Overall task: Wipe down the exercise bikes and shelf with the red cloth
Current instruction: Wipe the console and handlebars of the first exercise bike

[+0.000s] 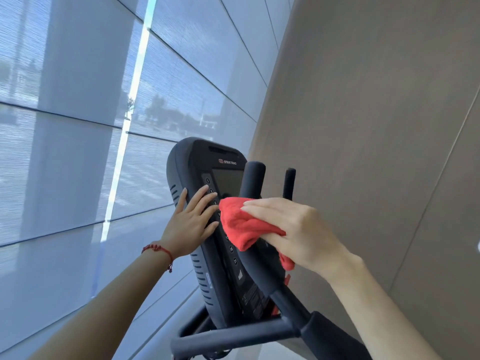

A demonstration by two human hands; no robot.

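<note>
Cloth (244,224) in my right hand (296,229), red and bunched, pressed flat against the face of the bike's console (220,178) just below the dark screen (227,181). My fingers lie stretched out together over the top of it and my thumb is tucked under, so the fabric is pinned between palm and console; a red tail of it hangs out below my wrist. My left hand (192,219) is spread open, fingers apart, flat on the console's left edge beside the column of round buttons, gripping nothing. A red string bracelet (159,252) sits on that wrist. Black handlebars (249,331) cross in front of the console, two upright grips (253,180) rising behind the cloth. Window blinds (78,126) fill the left, a beige wall (376,126) the right
</note>
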